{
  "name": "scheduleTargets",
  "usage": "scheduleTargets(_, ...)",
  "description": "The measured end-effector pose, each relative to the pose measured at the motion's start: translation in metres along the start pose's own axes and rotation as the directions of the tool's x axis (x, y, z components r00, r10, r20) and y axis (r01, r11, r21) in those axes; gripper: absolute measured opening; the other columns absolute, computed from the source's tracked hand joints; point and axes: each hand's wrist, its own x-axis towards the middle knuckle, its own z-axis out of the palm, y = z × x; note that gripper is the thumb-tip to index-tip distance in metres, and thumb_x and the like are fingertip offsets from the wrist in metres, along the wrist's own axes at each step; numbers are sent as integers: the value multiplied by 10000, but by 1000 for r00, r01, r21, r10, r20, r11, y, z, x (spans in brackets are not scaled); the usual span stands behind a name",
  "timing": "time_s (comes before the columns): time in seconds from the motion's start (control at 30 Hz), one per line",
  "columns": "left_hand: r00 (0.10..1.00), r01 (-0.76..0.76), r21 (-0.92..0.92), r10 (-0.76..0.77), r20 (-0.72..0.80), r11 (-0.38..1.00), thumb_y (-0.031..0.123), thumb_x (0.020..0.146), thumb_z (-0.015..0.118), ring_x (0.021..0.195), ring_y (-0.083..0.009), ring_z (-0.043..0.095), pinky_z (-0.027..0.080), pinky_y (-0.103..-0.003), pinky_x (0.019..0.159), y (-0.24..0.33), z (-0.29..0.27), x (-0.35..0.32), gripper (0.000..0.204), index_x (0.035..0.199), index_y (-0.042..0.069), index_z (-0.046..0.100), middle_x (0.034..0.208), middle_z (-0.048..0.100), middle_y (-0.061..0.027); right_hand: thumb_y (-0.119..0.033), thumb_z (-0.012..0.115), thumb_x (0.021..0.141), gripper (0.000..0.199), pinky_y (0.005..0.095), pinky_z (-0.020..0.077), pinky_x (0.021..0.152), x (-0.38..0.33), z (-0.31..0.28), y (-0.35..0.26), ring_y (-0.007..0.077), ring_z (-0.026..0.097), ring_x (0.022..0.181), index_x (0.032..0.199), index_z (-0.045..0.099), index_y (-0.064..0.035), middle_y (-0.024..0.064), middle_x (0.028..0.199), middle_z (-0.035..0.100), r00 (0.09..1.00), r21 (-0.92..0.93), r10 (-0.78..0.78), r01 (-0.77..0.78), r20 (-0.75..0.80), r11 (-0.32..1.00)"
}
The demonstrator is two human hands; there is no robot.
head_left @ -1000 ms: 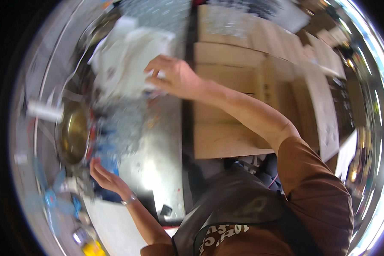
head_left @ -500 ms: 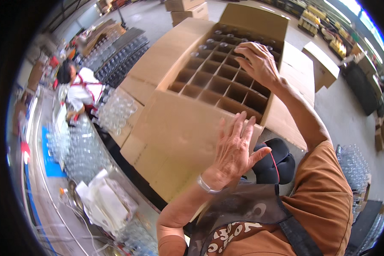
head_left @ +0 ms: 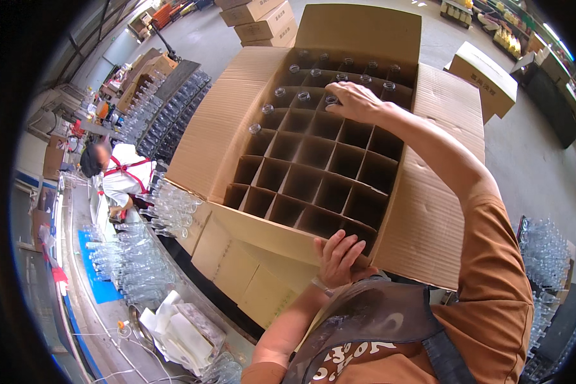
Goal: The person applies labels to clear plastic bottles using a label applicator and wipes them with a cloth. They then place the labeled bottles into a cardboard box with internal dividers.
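A large cardboard box (head_left: pixel 269 221) stands in front of me with its flaps folded out. Cardboard dividers (head_left: pixel 310 150) split it into cells; the far rows and part of the left side hold upright clear glass bottles, their round mouths showing. My right hand (head_left: pixel 355 102) reaches into the middle of the box, fingers closed around the top of one glass bottle (head_left: pixel 331 100) in its cell. Its lower part is hidden by the dividers. At the near right corner my left hand (head_left: pixel 339 259) has its fingers hooked over the box's near wall. Nearer cells have no bottles showing.
Left of the box, many clear bottles (head_left: pixel 131 265) crowd a long bench, where a person (head_left: pixel 125 169) in a white top works. Crumpled white plastic (head_left: pixel 179 333) lies closer to me. Closed cartons (head_left: pixel 265 22) stack behind; another carton (head_left: pixel 483 80) stands right. More bottles (head_left: pixel 544 253) stand lower right.
My left hand has gone from lying spread over the near flap to hooking over the near wall. My right hand is now lower, at a bottle mouth. The view has shifted, showing more of the cells.
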Motion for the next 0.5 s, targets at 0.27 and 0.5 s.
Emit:
scheduleTargets(0.27,945,43,-172,16,327,984,535,997,485,1302,-269,504,239,-523,1150,-11,-60,22,559,1348,103,539,1332,584,-94,-254,729,881,319,427,577,704,16,1,32,338,716,814,1086,615,-37,179,880,715,974,94,-24,46,-226,995)
scheduleTargets(0.5,894,421,-176,-374,246,890,226,916,679,1276,-367,516,423,-436,1074,-154,-85,175,466,1306,-3,566,1326,570,-210,-142,670,869,357,248,461,471,67,-137,10,131,577,513,1218,634,-73,86,848,737,641,546,179,436,-746,715)
